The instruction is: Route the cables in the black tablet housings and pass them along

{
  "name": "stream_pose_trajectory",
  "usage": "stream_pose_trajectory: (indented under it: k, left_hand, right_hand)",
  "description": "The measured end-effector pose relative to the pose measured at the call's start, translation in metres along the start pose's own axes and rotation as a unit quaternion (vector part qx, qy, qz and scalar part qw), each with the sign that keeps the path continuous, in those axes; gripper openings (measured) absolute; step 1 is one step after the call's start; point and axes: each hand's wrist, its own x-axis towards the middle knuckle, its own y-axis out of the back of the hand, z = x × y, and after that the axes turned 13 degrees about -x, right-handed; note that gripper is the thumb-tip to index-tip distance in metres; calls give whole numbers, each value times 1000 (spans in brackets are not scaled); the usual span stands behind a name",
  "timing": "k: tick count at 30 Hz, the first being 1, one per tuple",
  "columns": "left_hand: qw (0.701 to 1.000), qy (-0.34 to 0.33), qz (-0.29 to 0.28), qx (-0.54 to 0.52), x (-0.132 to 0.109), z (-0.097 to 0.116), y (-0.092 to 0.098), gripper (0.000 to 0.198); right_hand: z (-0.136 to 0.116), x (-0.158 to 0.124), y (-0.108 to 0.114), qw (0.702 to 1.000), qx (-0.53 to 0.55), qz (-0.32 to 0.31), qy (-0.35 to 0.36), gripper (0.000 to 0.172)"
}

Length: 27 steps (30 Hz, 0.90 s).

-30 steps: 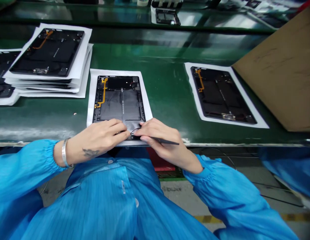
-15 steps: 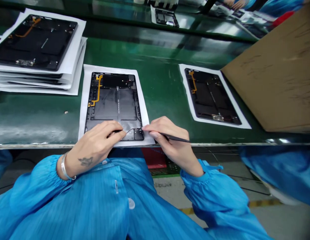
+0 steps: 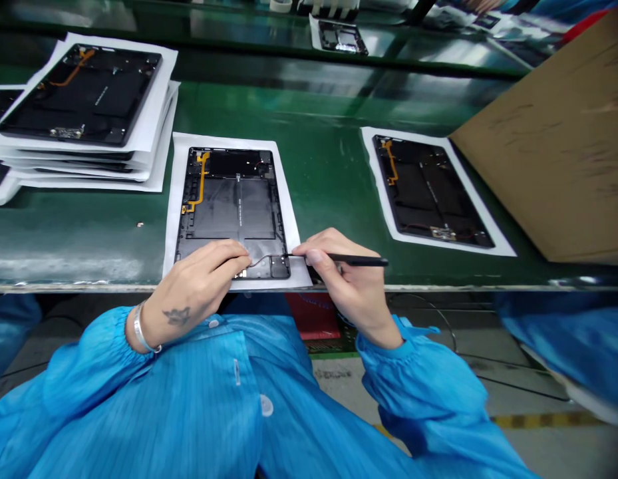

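Note:
A black tablet back housing point(image 3: 223, 206) with an orange flex cable point(image 3: 203, 181) lies on white paper near the bench's front edge. My left hand point(image 3: 205, 276) is closed over its lower edge, fingertips pinched together at one end of a thin wire point(image 3: 263, 259). A little of a small metallic part peeks out under those fingers; most of it is hidden. My right hand point(image 3: 346, 276) grips black tweezers point(image 3: 361, 260) like a pen. Their tip points at the housing's lower right corner, by a small black square part point(image 3: 279, 266) where the wire ends.
On the left stands a stack of similar housings point(image 3: 84, 93) between white sheets. Another housing point(image 3: 433, 189) on paper lies to the right, beside a large cardboard box point(image 3: 553, 153). A smaller device point(image 3: 342, 37) sits at the back. Blue sleeves of other people show at the edges.
The tweezers now lie flatter in my right hand, their tip still at the lower right corner. My left hand keeps its place on the housing. The whole view has shifted slightly.

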Motion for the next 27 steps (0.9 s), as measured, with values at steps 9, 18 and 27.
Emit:
stream_pose_trajectory:
  k: [9, 18, 27]
  left_hand:
    - [999, -11, -20, 25, -3, -7, 1, 28]
    - [972, 138, 61, -181, -4, -19, 17, 31]
    - [782, 429, 183, -413, 6, -32, 82, 70]
  right_hand:
    - [-14, -5, -12, 995, 55, 77, -20, 19]
    - [-12, 7, -38, 992, 21, 75, 101, 18]
    - [12, 8, -49, 981, -52, 112, 151, 25]
